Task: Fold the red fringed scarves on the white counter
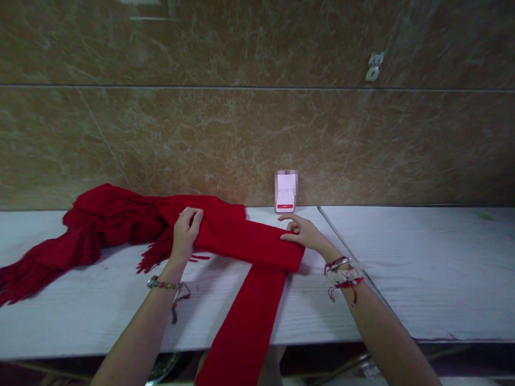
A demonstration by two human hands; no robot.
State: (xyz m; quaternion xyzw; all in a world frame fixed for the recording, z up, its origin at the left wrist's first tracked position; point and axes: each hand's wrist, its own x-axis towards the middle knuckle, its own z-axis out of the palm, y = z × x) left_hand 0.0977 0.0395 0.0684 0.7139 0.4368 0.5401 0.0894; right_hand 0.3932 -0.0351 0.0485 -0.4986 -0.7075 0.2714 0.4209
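A long red scarf (242, 238) lies across the white tabletop, with a flat folded strip in front of me. My left hand (186, 232) is closed on the strip's left part, thumb over the cloth. At its right end, my right hand (301, 232) rests with the thumb on the cloth and the index finger stretched out, fingers apart. From under this end, a red length (249, 323) runs toward me and hangs over the front edge. To the left is a crumpled heap of red fabric (110, 218) with fringe; whether it is the same scarf I cannot tell.
A phone (286, 192) with a lit screen leans against the brown marbled wall (196, 139) behind the table. The white tabletop (433, 265) has a seam right of my right hand. A small white fixture (374, 66) is on the wall.
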